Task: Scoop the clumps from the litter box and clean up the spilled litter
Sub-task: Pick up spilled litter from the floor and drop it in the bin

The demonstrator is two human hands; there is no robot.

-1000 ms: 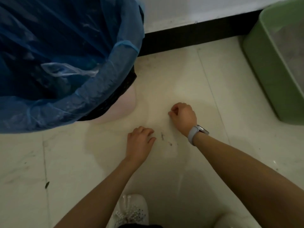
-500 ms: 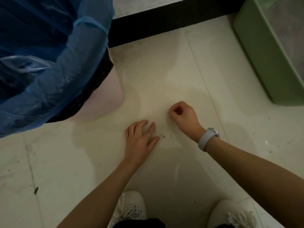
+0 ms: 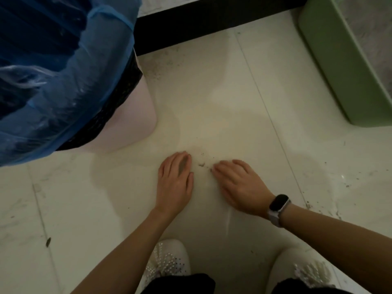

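Fingers of left hand [image 3: 175, 183] and right hand [image 3: 237, 185] flat, holding nothing, flanking spilled litter [image 3: 202, 164] on floor [image 3: 212, 102]. Grains likely light, scatter-prone; herd together, then pinch.

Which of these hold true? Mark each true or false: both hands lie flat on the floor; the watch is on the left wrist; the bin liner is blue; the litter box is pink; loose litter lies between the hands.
1. Both hands lie flat on the floor. True: left hand, right hand.
2. The watch is on the left wrist. False: the right wrist.
3. The bin liner is blue. True.
4. The litter box is pink. False: green.
5. Loose litter lies between the hands. True.
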